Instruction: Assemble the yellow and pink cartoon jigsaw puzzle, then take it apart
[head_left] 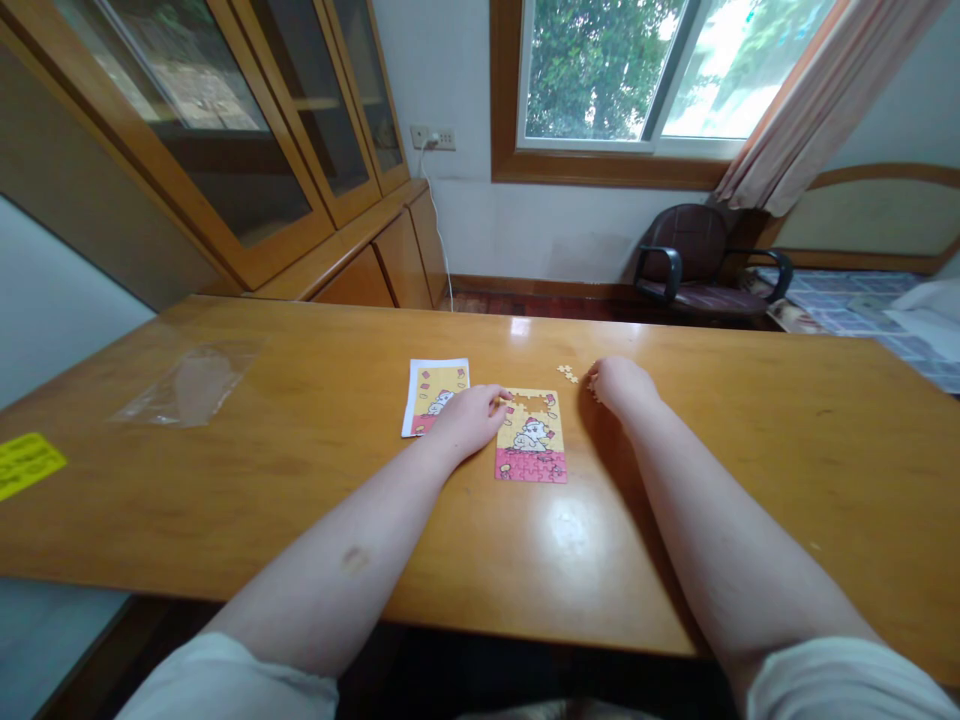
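A jigsaw puzzle [531,466] lies flat on the table, with a white cartoon animal on yellow and pink. Near its top is a gap where the wooden surface shows through. My left hand [474,418] rests at the puzzle's upper left edge, fingers stretched out and slightly apart. Partly under that hand is a white-bordered reference picture [429,388] of the same design. To the right of the puzzle, my right hand [624,385] is curled down with its fingers closed over small puzzle pieces, which are mostly hidden. Several loose puzzle pieces [568,374] lie just left of it.
The wooden table [300,500] spans the view. A clear plastic bag [196,385] and a yellow label [28,464] are on its left side. Beyond stand a glass-door cabinet [337,215], an armchair [690,250] and a bed [847,300] below a window.
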